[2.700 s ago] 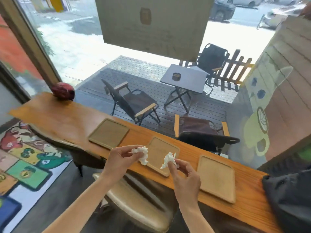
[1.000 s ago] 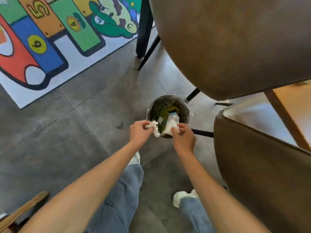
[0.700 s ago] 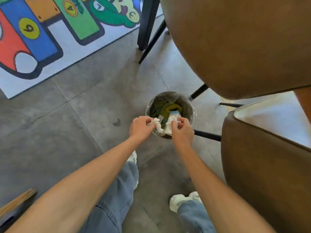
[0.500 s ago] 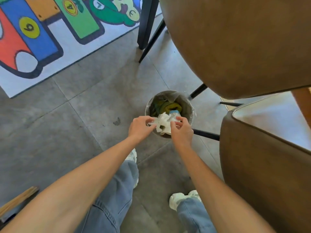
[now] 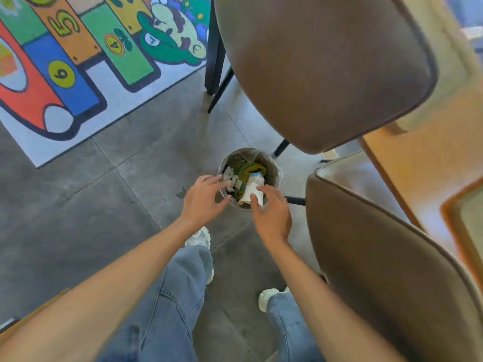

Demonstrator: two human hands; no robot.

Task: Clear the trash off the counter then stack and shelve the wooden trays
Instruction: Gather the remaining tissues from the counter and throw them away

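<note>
over the bin (image 5: 271,163), left hand (image 5: 202,201) and right hand (image 5: 271,212) spread empty, crumpled tissue (image 5: 231,178) inside, rim partly hidden

Both hands hang spread and empty over a small round bin (image 5: 271,165) on the grey tile floor (image 5: 86,218) — left hand (image 5: 202,202) at the near-left rim, right hand (image 5: 273,214) at the near-right. The bin's mouth is unblocked from above, though it holds a paper cup (image 5: 253,186), crumpled tissue (image 5: 231,178) and green waste. Left of the bin the floor lies bare up to the bright rug (image 5: 78,56). On the right, room is tight — one brown chair back (image 5: 329,69) overhangs the bin's far side, a second chair (image 5: 386,265) crowds the right forearm, and dark chair legs (image 5: 217,66) stand behind.
</note>
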